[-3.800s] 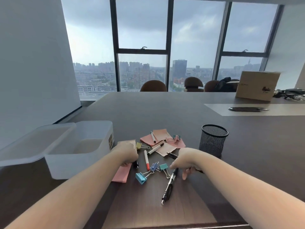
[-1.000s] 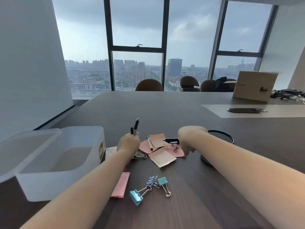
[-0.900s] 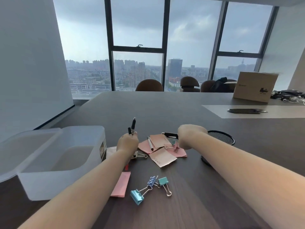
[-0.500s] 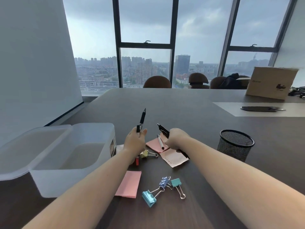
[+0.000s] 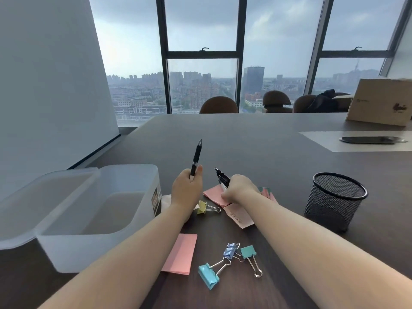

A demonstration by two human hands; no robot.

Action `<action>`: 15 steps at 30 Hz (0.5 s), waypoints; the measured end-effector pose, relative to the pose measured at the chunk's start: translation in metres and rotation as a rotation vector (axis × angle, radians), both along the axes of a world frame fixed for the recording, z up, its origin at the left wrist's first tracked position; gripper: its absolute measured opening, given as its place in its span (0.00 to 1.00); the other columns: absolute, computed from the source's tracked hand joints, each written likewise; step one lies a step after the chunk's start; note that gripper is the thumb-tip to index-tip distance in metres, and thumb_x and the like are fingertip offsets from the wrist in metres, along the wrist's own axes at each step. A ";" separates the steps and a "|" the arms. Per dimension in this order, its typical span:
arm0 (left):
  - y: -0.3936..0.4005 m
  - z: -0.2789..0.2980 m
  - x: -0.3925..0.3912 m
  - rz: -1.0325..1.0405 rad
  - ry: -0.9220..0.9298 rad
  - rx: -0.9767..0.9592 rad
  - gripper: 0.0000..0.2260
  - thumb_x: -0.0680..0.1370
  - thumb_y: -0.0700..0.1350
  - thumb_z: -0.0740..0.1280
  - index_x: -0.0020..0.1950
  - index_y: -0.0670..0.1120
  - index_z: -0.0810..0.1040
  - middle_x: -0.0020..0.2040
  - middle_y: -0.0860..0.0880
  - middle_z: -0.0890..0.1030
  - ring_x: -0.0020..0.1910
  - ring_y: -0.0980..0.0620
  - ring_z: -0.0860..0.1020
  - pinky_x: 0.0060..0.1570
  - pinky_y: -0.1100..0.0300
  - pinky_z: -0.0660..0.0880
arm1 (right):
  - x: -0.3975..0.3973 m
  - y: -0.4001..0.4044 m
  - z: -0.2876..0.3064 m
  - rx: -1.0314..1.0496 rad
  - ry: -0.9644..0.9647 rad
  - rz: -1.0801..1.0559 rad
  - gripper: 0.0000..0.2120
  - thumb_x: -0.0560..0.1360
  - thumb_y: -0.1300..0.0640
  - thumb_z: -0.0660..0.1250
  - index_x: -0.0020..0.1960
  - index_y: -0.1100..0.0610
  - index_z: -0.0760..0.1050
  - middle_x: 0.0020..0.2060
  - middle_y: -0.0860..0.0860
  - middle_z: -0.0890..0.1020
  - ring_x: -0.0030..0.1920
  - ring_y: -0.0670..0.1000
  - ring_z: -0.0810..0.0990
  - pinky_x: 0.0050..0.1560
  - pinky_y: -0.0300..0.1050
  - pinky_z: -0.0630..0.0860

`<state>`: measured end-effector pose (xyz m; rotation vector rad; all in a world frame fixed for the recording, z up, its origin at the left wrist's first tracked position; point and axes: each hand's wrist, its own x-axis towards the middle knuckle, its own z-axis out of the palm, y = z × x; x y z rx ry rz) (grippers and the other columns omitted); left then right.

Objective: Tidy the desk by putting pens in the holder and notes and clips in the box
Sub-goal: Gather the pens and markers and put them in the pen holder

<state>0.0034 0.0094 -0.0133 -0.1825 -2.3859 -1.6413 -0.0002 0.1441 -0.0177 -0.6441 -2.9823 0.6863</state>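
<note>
Both hands fisted: left hand [image 5: 186, 190] upright pen [image 5: 196, 157], right hand [image 5: 239, 189] pens [image 5: 223, 177].

notes [image 5: 215, 195] partly under right hand [image 5: 239, 188] | box lid [image 5: 26, 197] cut off left

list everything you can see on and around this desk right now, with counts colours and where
storage box: 1, translucent white, lid open, desk left
pen holder: 1, black mesh, desk right
black pens: 1 upright in left hand; at least 1 in right hand
sticky notes: pink pad near front; several pink loose notes under right hand
binder clips: 4, yellow by left wrist; light blue, periwinkle, teal together near front
cardboard box: 1, brown, far right
phone: 1, dark, far right
chairs: 3, brown, far side
hands: left, right, over desk centre
</note>
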 end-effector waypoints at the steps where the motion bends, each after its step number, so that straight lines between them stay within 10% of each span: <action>1: 0.000 0.000 0.000 -0.001 0.029 0.013 0.21 0.81 0.52 0.59 0.30 0.48 0.59 0.27 0.52 0.63 0.29 0.53 0.64 0.30 0.60 0.60 | -0.001 0.000 -0.001 -0.022 0.021 -0.010 0.08 0.72 0.53 0.64 0.40 0.56 0.68 0.53 0.56 0.80 0.45 0.57 0.74 0.43 0.44 0.71; 6: 0.003 -0.004 0.000 -0.059 0.167 0.015 0.12 0.81 0.51 0.59 0.42 0.44 0.68 0.31 0.50 0.66 0.30 0.55 0.65 0.32 0.72 0.64 | 0.005 0.004 0.006 -0.167 0.165 0.005 0.08 0.68 0.57 0.66 0.35 0.57 0.67 0.32 0.50 0.73 0.39 0.56 0.74 0.32 0.41 0.67; 15: 0.026 -0.014 0.008 -0.080 0.285 0.122 0.06 0.81 0.43 0.62 0.46 0.43 0.68 0.34 0.55 0.70 0.34 0.59 0.70 0.36 0.70 0.66 | 0.042 0.009 0.009 -0.513 0.814 -0.157 0.18 0.71 0.61 0.65 0.29 0.53 0.57 0.26 0.48 0.64 0.28 0.48 0.62 0.31 0.42 0.61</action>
